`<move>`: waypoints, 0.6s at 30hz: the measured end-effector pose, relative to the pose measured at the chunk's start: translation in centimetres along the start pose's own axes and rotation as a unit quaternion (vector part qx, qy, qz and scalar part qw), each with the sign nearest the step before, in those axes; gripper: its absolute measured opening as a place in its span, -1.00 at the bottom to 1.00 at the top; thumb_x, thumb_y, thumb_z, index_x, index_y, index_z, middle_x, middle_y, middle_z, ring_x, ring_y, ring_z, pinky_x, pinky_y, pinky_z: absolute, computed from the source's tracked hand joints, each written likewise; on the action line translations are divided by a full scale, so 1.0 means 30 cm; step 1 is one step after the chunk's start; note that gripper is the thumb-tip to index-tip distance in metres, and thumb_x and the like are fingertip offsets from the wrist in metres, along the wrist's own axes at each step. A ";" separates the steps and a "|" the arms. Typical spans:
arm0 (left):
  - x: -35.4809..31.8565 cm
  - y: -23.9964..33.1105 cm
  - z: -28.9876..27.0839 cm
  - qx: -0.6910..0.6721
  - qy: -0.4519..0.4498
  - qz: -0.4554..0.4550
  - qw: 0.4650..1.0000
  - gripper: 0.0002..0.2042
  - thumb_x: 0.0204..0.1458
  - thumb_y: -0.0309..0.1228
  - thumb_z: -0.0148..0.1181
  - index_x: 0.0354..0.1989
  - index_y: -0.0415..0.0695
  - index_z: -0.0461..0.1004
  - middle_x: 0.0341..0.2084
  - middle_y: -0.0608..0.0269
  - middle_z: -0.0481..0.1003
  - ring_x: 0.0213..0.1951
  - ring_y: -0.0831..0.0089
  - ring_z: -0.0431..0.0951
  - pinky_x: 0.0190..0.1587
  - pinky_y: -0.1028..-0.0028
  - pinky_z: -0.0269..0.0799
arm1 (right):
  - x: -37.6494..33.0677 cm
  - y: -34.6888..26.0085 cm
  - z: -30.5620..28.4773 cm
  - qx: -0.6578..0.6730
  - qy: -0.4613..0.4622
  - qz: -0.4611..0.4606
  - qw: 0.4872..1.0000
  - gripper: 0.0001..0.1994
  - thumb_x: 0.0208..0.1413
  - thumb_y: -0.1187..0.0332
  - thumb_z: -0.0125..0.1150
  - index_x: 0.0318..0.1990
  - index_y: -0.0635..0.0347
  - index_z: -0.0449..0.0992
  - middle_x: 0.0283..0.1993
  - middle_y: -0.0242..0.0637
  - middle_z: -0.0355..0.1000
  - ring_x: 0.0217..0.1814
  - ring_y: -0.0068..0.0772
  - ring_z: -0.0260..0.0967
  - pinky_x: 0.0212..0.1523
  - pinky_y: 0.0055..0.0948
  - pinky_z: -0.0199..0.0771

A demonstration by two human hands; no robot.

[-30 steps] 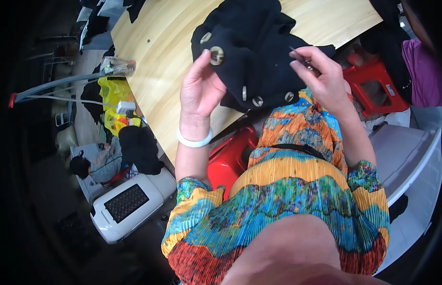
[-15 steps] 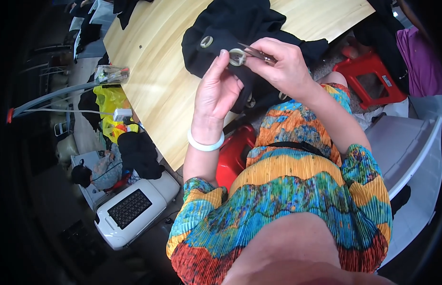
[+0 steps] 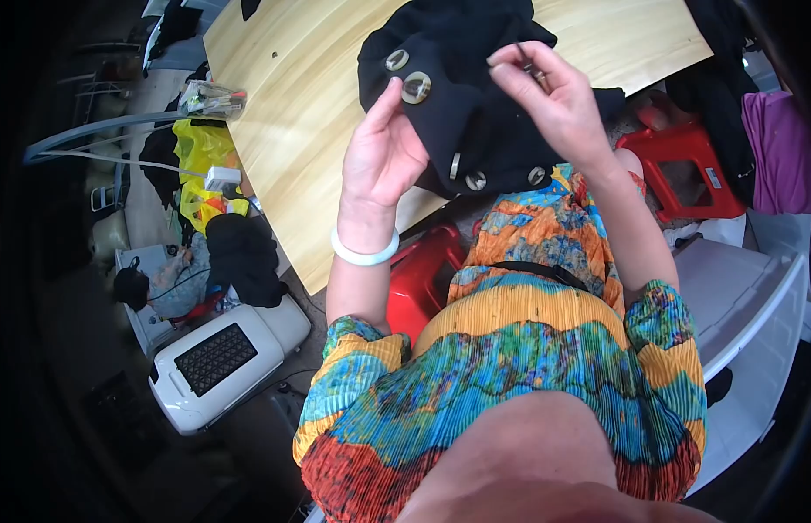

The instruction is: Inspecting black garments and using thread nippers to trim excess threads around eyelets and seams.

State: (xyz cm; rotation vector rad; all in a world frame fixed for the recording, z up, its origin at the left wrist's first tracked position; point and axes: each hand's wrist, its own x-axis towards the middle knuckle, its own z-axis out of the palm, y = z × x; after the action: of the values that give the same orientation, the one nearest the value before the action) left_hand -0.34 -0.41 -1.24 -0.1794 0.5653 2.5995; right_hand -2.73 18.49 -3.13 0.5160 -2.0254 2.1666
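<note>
A black garment (image 3: 488, 96) with several large pale-rimmed buttons lies over the table edge and hangs toward my lap. My left hand (image 3: 383, 152) grips its edge, the thumb at the rim of a big round button (image 3: 416, 88) and the fingers partly hidden behind the cloth. Above the garment, farther right, my right hand (image 3: 553, 100) is closed around small dark scissors (image 3: 529, 66), mostly covered by the fingers. Thumb and forefinger meet at the tips; whether a thread is between them is too small to see. Another button (image 3: 397, 60) sits just beyond the left thumb.
The wooden table (image 3: 292, 131) stretches ahead and left. A clear box of small items (image 3: 212, 99) stands at its left edge, by a yellow bag (image 3: 200, 161). Red stools (image 3: 684, 166) stand right and under the table (image 3: 423, 270). A white bin-like case (image 3: 227, 362) is at lower left.
My right hand has drawn away from the button, up and to the right, and the scissors now sit back in its fingers. The left hand still holds the garment by the button.
</note>
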 end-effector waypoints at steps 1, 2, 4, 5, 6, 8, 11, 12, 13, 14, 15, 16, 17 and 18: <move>0.002 0.003 0.002 0.010 0.006 0.004 1.000 -0.68 0.12 -0.31 -0.19 -0.02 -0.25 0.22 -0.12 0.08 0.37 -0.05 0.26 0.37 0.05 0.30 0.26 | -0.008 0.000 0.012 0.003 -0.015 -0.014 1.000 -0.79 -0.08 0.40 0.19 -0.27 0.25 0.41 -0.39 -0.53 0.35 -0.59 -0.87 -0.01 -0.58 -0.82 0.04; 0.006 0.005 0.000 0.009 0.005 0.003 1.000 -0.68 0.12 -0.31 -0.19 -0.02 -0.25 0.22 -0.12 0.08 0.37 -0.05 0.26 0.37 0.05 0.30 0.26 | -0.017 -0.008 0.010 -0.012 -0.044 -0.005 0.999 -0.65 -0.14 0.38 0.24 -0.14 0.21 0.35 -0.28 -0.47 0.37 -0.62 -0.86 -0.07 -0.60 -0.82 0.02; 0.018 0.014 -0.004 -0.009 -0.009 0.007 1.000 -0.68 0.13 -0.31 -0.21 -0.03 -0.24 0.23 -0.13 0.09 0.37 -0.06 0.29 0.38 0.03 0.33 0.28 | -0.026 0.000 0.031 0.002 -0.065 -0.015 0.998 -0.54 -0.17 0.36 0.26 -0.06 0.18 0.29 -0.21 -0.41 0.37 -0.63 -0.83 -0.10 -0.61 -0.81 0.02; 0.023 0.024 -0.009 -0.010 -0.009 0.008 1.000 -0.68 0.13 -0.31 -0.21 -0.03 -0.24 0.23 -0.13 0.09 0.37 -0.06 0.29 0.38 0.03 0.33 0.28 | -0.035 -0.054 0.025 -0.014 -0.108 0.078 0.991 -0.55 -0.11 0.54 0.16 0.00 0.24 0.22 -0.16 -0.42 0.31 -0.36 -0.81 0.12 -0.39 -0.78 0.15; 0.029 0.037 -0.017 -0.007 -0.021 0.008 1.000 -0.69 0.13 -0.31 -0.21 -0.04 -0.24 0.24 -0.14 0.09 0.38 -0.07 0.30 0.38 0.02 0.34 0.28 | -0.034 -0.032 0.039 -0.013 -0.118 0.087 0.989 -0.55 -0.12 0.53 0.17 0.00 0.23 0.23 -0.20 -0.45 0.31 -0.36 -0.81 0.11 -0.38 -0.78 0.15; 0.046 0.044 -0.030 -0.001 -0.020 0.024 1.000 -0.69 0.14 -0.27 -0.23 -0.09 -0.24 0.26 -0.20 0.12 0.41 -0.13 0.34 0.42 -0.04 0.37 0.32 | -0.018 0.014 0.070 -0.012 -0.126 0.085 0.988 -0.62 -0.12 0.49 0.18 -0.07 0.22 0.30 -0.32 -0.53 0.29 -0.36 -0.81 0.12 -0.35 -0.79 0.16; 0.058 -0.003 -0.060 0.211 0.124 0.177 0.953 -0.61 0.15 -0.20 -0.28 -0.04 -0.29 0.23 -0.16 0.10 0.39 -0.11 0.36 0.40 -0.03 0.40 0.32 | -0.001 0.011 0.093 -0.017 -0.064 0.062 0.996 -0.71 -0.10 0.47 0.17 -0.16 0.25 0.35 -0.36 -0.56 0.28 -0.37 -0.82 0.11 -0.35 -0.79 0.15; 0.031 -0.030 -0.062 0.285 0.132 0.221 0.924 -0.58 0.14 -0.16 -0.27 -0.08 -0.29 0.26 -0.23 0.15 0.42 -0.23 0.45 0.44 -0.15 0.49 0.35 | 0.012 0.006 0.099 -0.019 -0.063 0.061 0.996 -0.71 -0.10 0.47 0.17 -0.16 0.25 0.35 -0.36 -0.56 0.28 -0.37 -0.82 0.11 -0.35 -0.79 0.15; 0.006 -0.058 -0.076 0.401 0.155 0.267 0.862 -0.59 0.14 -0.15 -0.28 -0.11 -0.28 0.27 -0.27 0.19 0.42 -0.27 0.50 0.44 -0.19 0.54 0.34 | 0.023 0.000 0.100 -0.016 -0.052 0.052 0.997 -0.72 -0.10 0.47 0.17 -0.17 0.25 0.35 -0.36 -0.57 0.28 -0.37 -0.83 0.11 -0.33 -0.79 0.16; -0.023 -0.086 -0.101 0.512 0.174 0.309 0.783 -0.60 0.15 -0.15 -0.29 -0.15 -0.27 0.28 -0.32 0.22 0.42 -0.32 0.54 0.43 -0.22 0.58 0.33 | 0.035 -0.010 0.101 -0.010 -0.042 0.042 0.998 -0.73 -0.10 0.47 0.16 -0.18 0.25 0.36 -0.36 -0.57 0.29 -0.38 -0.83 0.12 -0.32 -0.78 0.17; -0.051 -0.126 -0.121 0.543 0.204 0.304 0.756 -0.76 0.11 -0.30 -0.13 -0.21 -0.24 0.29 -0.40 0.31 0.40 -0.35 0.62 0.39 -0.29 0.65 0.30 | 0.046 -0.019 0.098 -0.005 -0.032 0.031 0.999 -0.74 -0.10 0.47 0.16 -0.20 0.25 0.37 -0.37 -0.57 0.29 -0.38 -0.83 0.13 -0.31 -0.78 0.18; -0.076 -0.170 -0.105 0.529 0.197 0.297 0.770 -0.83 0.06 -0.41 -0.05 -0.23 -0.23 0.29 -0.42 0.34 0.39 -0.36 0.63 0.39 -0.29 0.65 0.30 | 0.053 -0.027 0.102 -0.006 -0.039 0.033 0.999 -0.74 -0.10 0.47 0.16 -0.20 0.25 0.37 -0.34 -0.56 0.31 -0.36 -0.83 0.15 -0.29 -0.76 0.20; -0.082 -0.213 -0.093 0.513 0.191 0.291 0.785 -0.85 0.00 -0.51 0.02 -0.25 -0.21 0.29 -0.45 0.36 0.38 -0.36 0.64 0.38 -0.30 0.66 0.30 | 0.058 -0.034 0.109 -0.005 -0.041 0.032 0.999 -0.74 -0.10 0.47 0.16 -0.20 0.25 0.37 -0.34 -0.56 0.31 -0.36 -0.83 0.15 -0.29 -0.76 0.20; -0.068 -0.242 -0.097 0.463 0.174 0.312 0.811 -0.76 -0.11 -0.64 0.11 -0.23 -0.22 0.30 -0.43 0.38 0.38 -0.37 0.67 0.36 -0.30 0.68 0.30 | 0.064 -0.042 0.118 -0.005 -0.033 0.012 0.999 -0.74 -0.10 0.47 0.16 -0.20 0.25 0.37 -0.33 -0.55 0.32 -0.35 -0.82 0.16 -0.28 -0.76 0.21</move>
State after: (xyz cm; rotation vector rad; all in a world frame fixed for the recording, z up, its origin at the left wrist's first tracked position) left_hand 4.97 3.36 -6.05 -0.1499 2.2579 2.4877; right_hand -3.55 14.84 -1.17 0.5739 -2.0851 2.1799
